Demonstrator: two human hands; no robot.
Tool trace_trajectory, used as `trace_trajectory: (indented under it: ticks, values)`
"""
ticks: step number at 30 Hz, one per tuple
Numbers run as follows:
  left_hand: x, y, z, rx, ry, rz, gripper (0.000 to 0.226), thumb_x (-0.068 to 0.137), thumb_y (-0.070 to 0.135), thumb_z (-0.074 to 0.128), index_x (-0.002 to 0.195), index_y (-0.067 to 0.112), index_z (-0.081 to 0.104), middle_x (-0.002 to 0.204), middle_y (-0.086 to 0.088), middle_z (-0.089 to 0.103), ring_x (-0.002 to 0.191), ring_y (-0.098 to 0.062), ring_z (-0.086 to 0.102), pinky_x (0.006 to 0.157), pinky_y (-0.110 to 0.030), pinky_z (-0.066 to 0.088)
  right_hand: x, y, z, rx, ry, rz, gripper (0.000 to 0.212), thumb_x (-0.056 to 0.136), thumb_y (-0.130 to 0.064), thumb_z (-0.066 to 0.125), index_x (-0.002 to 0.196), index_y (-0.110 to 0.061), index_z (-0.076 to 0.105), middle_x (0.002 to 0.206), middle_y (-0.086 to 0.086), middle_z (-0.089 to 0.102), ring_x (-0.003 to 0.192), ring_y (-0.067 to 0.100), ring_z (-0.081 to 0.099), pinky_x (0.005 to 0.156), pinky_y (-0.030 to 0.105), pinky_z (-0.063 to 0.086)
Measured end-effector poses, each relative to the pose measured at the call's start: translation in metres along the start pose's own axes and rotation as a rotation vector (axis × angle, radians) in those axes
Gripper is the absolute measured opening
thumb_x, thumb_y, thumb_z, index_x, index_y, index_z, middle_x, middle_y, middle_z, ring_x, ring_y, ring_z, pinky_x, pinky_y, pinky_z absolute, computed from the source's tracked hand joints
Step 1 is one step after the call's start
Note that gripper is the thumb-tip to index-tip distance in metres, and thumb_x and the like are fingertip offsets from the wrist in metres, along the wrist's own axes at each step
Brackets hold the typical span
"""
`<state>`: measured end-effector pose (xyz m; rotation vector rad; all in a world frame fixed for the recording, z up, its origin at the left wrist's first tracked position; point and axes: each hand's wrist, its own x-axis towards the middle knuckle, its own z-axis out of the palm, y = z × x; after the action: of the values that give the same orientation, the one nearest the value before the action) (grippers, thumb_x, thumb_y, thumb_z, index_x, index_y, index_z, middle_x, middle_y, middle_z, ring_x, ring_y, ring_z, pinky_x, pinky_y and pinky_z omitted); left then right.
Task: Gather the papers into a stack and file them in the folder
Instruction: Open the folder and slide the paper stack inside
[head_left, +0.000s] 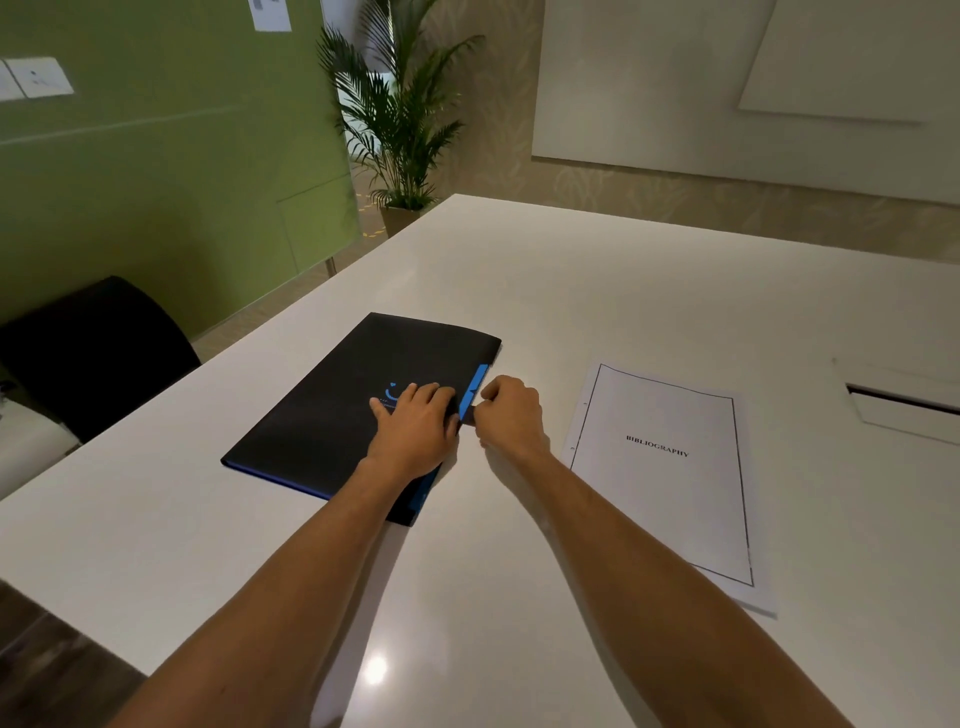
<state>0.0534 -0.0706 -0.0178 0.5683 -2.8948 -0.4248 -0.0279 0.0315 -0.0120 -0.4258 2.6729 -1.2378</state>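
Observation:
A closed black folder (332, 410) with blue edging and a blue logo lies on the white table (519, 280), left of centre. My left hand (413, 426) rests flat on its cover near the right edge. My right hand (511, 415) is closed, pinching the folder's right edge at the blue tab (474, 392). To the right lies a stack of white papers (670, 478); its top sheet has a black border and the word BIBLIOGRAPHY. Neither hand touches the papers.
A black chair (88, 353) stands at the table's left side. A cable slot (904, 402) is set into the tabletop at far right. A potted palm (400, 119) and a green wall stand behind the table.

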Motion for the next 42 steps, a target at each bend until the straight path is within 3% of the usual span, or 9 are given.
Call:
trace_trajectory:
  ticks: [4,9,13,17,21,29,33,39,42]
  values:
    - [0.002,0.024,-0.017,0.060,-0.044,0.088,0.029,0.095,0.013,0.046,0.123,0.017,0.042,0.137,-0.010,0.046,0.113,-0.032,0.052,0.096,-0.062,0.041,-0.004,0.002,-0.015,0.056,-0.003,-0.017,0.016,0.094,-0.009,0.062,0.110,-0.007,0.063,0.100,0.014,0.070,0.078,0.027,0.071,0.076,0.033,0.061]
    - [0.007,0.047,-0.036,0.240,-0.003,0.031,0.037,0.095,0.004,0.046,0.130,0.006,0.036,0.155,-0.028,0.017,0.110,-0.045,0.055,0.085,-0.048,0.049,-0.008,0.000,-0.034,0.113,0.038,-0.088,0.010,0.092,-0.004,0.058,0.093,-0.013,0.062,0.088,0.013,0.071,0.074,0.027,0.071,0.070,0.036,0.061]
    - [0.012,0.058,-0.049,0.267,0.069,-0.003,0.039,0.097,0.020,0.047,0.130,0.001,0.037,0.139,-0.030,0.039,0.106,-0.041,0.058,0.079,-0.043,0.047,-0.009,0.001,-0.047,0.129,0.077,-0.102,0.014,0.089,0.000,0.054,0.086,-0.011,0.062,0.084,0.016,0.071,0.072,0.030,0.071,0.072,0.041,0.062]
    - [0.021,0.064,-0.055,0.214,0.095,-0.089,0.080,0.085,0.059,0.057,0.135,0.004,0.028,0.138,-0.025,0.040,0.106,-0.038,0.060,0.078,-0.043,0.049,-0.006,0.001,-0.061,0.181,0.104,-0.101,0.020,0.085,0.003,0.051,0.091,-0.011,0.064,0.089,0.018,0.072,0.080,0.033,0.071,0.078,0.047,0.060]
    - [0.026,0.068,-0.061,0.270,0.030,-0.089,0.099,0.067,0.050,0.080,0.137,0.007,0.024,0.140,-0.024,0.037,0.110,-0.038,0.058,0.083,-0.043,0.049,-0.006,0.003,-0.069,0.183,0.102,-0.119,0.020,0.089,0.003,0.052,0.100,-0.004,0.067,0.093,0.019,0.071,0.083,0.033,0.070,0.080,0.047,0.060]
    - [0.027,0.074,-0.085,0.049,-0.023,-0.083,0.057,0.084,0.018,0.059,0.132,0.007,0.030,0.125,-0.020,0.049,0.093,-0.029,0.051,0.070,-0.035,0.041,-0.004,0.012,-0.084,0.198,0.121,-0.083,0.019,0.089,0.002,0.052,0.097,-0.010,0.065,0.096,0.016,0.071,0.084,0.032,0.071,0.079,0.047,0.060]
    - [0.030,0.075,-0.094,-0.038,-0.039,-0.102,0.055,0.091,0.015,0.051,0.140,0.009,0.027,0.128,-0.019,0.051,0.088,-0.024,0.047,0.071,-0.034,0.040,-0.002,0.021,-0.091,0.185,0.087,-0.074,0.019,0.093,-0.002,0.052,0.105,-0.010,0.064,0.108,0.014,0.069,0.089,0.030,0.071,0.082,0.043,0.060]
    - [0.033,0.081,-0.082,-0.099,-0.077,-0.087,0.057,0.095,0.013,0.044,0.146,0.013,0.020,0.135,-0.019,0.048,0.089,-0.023,0.048,0.071,-0.033,0.041,-0.011,0.033,-0.110,0.119,0.107,-0.121,0.042,0.095,-0.038,0.061,0.127,-0.012,0.052,0.090,0.005,0.069,0.087,0.021,0.064,0.081,0.034,0.049]
    - [0.036,0.084,-0.070,-0.100,-0.100,-0.072,0.054,0.095,0.013,0.044,0.144,0.013,0.022,0.131,-0.019,0.050,0.084,-0.021,0.047,0.069,-0.035,0.041,-0.015,0.050,-0.130,0.026,0.211,-0.078,0.046,0.094,-0.046,0.059,0.127,-0.013,0.054,0.104,0.007,0.071,0.100,0.024,0.064,0.087,0.036,0.048]
